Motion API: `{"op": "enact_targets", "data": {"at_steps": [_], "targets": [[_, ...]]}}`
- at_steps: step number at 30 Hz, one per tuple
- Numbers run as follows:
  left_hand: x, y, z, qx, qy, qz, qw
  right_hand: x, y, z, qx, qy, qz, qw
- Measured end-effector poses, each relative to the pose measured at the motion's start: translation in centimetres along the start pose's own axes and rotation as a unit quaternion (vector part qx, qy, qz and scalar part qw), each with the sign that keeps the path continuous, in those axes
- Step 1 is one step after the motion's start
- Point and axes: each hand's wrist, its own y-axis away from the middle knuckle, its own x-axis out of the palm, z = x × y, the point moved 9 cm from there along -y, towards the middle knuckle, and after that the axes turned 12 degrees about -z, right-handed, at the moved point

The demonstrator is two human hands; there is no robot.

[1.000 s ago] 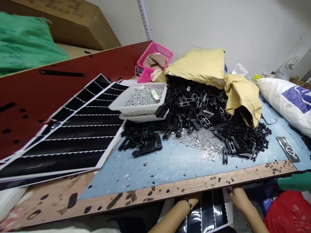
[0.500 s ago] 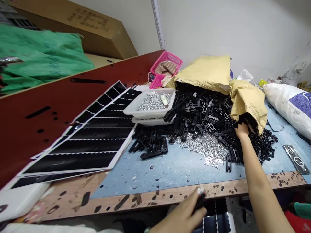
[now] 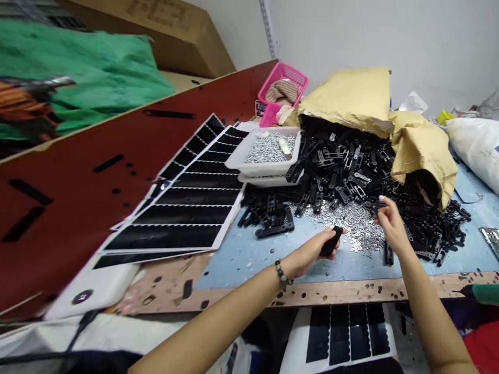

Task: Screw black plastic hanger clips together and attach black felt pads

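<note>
My left hand (image 3: 307,254) is shut on a short black plastic part (image 3: 331,241), just above the blue mat (image 3: 249,265) at the near edge of a spill of silver screws (image 3: 353,226). My right hand (image 3: 392,224) has its fingers pinched at the edge of a heap of black plastic parts (image 3: 346,166). Whether those fingers hold a small piece is hard to tell. The heap pours from a torn yellow kraft paper bag (image 3: 346,98).
A white tray of screws (image 3: 268,153) stands behind the hands. Sheets of black scalloped strips (image 3: 187,208) lie to the left, with another sheet (image 3: 346,332) below the wooden table edge (image 3: 312,296). A red board (image 3: 78,182) rises at left; a white sack (image 3: 477,145) lies at right.
My left hand has risen from the table edge onto the mat with the black part. My right hand has come back from the bag's mouth toward the screws. The view has swung slightly.
</note>
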Motion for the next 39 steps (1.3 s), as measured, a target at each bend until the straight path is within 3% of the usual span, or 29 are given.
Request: {"op": "enact_targets", "data": {"at_steps": [2, 4, 7, 10, 12, 17, 21, 25, 31, 35, 39], "targets": [[0.1, -0.1, 0.8, -0.014, 0.061, 0.021, 0.998, 3.7, 3.8, 1.7, 0.021, -0.073, 0.079, 0.994], [-0.2, 0.0, 1.7, -0.007, 0.074, 0.022, 0.997, 6.4, 6.7, 2.8, 0.029, -0.071, 0.134, 0.988], [-0.9, 0.3, 3.0, 0.019, 0.047, 0.007, 0.999, 8.3, 8.7, 2.8, 0.067, -0.066, 0.18, 0.979], [-1.3, 0.6, 4.1, 0.033, 0.024, 0.001, 0.999, 7.9, 8.9, 1.8, 0.145, -0.149, 0.146, 0.967], [-1.4, 0.7, 4.5, 0.041, -0.021, -0.009, 0.999, 7.3, 8.7, 1.5, 0.16, -0.189, 0.101, 0.964], [-1.4, 1.1, 3.3, 0.116, -0.163, -0.06, 0.978, 6.8, 8.6, 2.6, 0.09, -0.109, 0.039, 0.989], [-1.9, 1.6, 1.7, 0.167, -0.203, -0.118, 0.958, 6.9, 8.7, 3.5, 0.072, -0.086, 0.069, 0.991], [-2.0, 1.8, 0.4, 0.208, -0.207, -0.128, 0.947, 5.6, 8.2, 5.0, 0.045, -0.049, 0.057, 0.996], [-2.0, 2.2, -2.0, 0.302, -0.277, -0.149, 0.9, 5.0, 7.3, 7.1, -0.032, -0.026, 0.048, 0.998], [-2.5, 1.3, -1.4, 0.284, -0.297, -0.133, 0.902, 4.8, 7.3, 5.7, -0.058, 0.01, 0.032, 0.998], [-5.5, -0.2, 1.2, 0.198, -0.262, -0.168, 0.929, 5.8, 7.7, 3.2, -0.105, 0.207, 0.056, 0.971]]}}
